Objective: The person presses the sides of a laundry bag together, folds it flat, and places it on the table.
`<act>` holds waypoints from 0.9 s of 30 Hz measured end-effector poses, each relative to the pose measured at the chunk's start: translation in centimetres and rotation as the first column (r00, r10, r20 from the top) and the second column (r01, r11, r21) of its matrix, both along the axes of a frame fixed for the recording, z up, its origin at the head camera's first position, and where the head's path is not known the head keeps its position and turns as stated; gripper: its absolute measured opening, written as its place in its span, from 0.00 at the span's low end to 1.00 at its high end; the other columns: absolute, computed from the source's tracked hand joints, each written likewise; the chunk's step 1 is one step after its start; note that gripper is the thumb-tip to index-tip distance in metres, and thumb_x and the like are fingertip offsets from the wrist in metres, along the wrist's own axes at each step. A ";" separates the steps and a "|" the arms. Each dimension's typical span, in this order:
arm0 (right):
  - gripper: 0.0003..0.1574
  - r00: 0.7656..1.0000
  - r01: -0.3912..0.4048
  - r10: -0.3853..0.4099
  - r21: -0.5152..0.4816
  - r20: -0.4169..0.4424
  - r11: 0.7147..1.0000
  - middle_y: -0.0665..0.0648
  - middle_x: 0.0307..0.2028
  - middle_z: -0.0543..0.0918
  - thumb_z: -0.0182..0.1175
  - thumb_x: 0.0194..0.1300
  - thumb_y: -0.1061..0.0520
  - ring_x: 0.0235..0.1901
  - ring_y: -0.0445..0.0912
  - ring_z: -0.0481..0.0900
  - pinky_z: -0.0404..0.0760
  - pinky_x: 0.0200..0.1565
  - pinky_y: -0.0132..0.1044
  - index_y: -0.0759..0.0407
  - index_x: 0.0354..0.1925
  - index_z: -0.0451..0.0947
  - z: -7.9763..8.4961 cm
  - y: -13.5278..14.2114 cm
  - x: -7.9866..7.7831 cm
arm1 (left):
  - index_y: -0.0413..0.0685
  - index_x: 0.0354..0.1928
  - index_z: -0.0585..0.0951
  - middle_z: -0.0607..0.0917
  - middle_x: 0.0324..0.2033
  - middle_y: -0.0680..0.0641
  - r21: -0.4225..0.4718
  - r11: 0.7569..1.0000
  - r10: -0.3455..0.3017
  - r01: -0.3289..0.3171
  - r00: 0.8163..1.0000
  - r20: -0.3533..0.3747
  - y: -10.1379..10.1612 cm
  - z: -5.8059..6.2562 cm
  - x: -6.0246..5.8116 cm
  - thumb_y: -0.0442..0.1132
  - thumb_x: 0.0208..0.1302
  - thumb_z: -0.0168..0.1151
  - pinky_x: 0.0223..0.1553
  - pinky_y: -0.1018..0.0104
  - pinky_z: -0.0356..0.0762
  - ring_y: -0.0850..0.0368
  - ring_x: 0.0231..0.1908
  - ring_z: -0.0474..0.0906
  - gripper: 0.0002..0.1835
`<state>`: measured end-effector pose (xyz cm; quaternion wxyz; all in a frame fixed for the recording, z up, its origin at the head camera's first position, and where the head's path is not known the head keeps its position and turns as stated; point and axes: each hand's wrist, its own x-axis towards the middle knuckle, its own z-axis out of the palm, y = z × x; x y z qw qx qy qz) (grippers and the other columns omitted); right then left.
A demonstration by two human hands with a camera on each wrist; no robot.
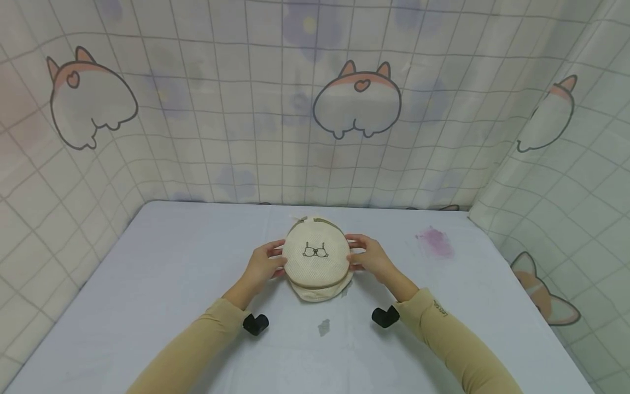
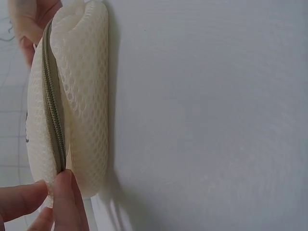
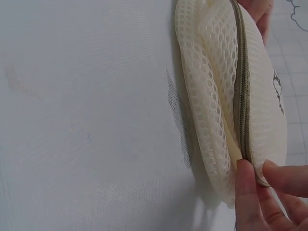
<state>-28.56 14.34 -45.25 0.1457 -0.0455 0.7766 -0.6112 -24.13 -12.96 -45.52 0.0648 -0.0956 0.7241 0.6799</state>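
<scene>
A cream mesh laundry bag (image 1: 316, 254), round with a bra drawing on its top, is on the white table. Its olive zipper (image 2: 54, 106) runs around the side, and the mesh below it bulges and folds. My left hand (image 1: 264, 264) pinches the bag's left edge at the zipper, thumb on the top panel and fingers at the side. On the opposite edge my right hand (image 1: 371, 255) pinches the rim the same way; in the right wrist view its thumb and fingertips (image 3: 245, 175) meet at the zipper band.
The white table (image 1: 172, 284) has a pink stain (image 1: 435, 242) at the back right and a grey patch (image 1: 324, 328) in front of the bag. A checked curtain (image 1: 236, 109) with cartoon corgis encloses the back and sides. A black wrist camera (image 1: 385, 317) sits below the right sleeve.
</scene>
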 end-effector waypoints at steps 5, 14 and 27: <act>0.39 1.000 -0.008 0.008 0.027 -0.012 1.000 0.72 0.61 0.74 0.60 0.64 0.78 0.32 0.44 0.82 0.88 0.37 0.37 0.68 0.72 0.66 -0.1 0.0 -0.2 | 0.34 0.71 0.71 0.76 0.58 0.31 -0.015 1.000 -0.001 0.001 1.000 -0.002 0.1 -0.2 -0.2 0.20 0.68 0.57 0.39 0.66 0.86 0.57 0.38 0.80 0.29; 0.39 0.999 -0.033 0.035 0.046 -0.034 0.998 0.73 0.60 0.74 0.59 0.64 0.78 0.31 0.45 0.82 0.89 0.37 0.38 0.70 0.72 0.65 0.0 -0.1 -0.2 | 0.34 0.71 0.71 0.76 0.59 0.31 -0.049 0.999 -0.003 0.004 1.000 0.009 0.2 0.1 -0.1 0.21 0.69 0.58 0.41 0.63 0.86 0.55 0.40 0.80 0.29; 0.38 0.998 -0.052 0.054 0.084 -0.021 0.995 0.74 0.59 0.74 0.59 0.65 0.77 0.29 0.43 0.82 0.88 0.36 0.37 0.72 0.73 0.65 0.0 -0.2 -0.2 | 0.33 0.70 0.71 0.76 0.58 0.31 -0.065 0.998 -0.018 0.019 1.000 0.016 0.1 -0.1 -0.3 0.20 0.68 0.57 0.41 0.63 0.86 0.56 0.36 0.81 0.29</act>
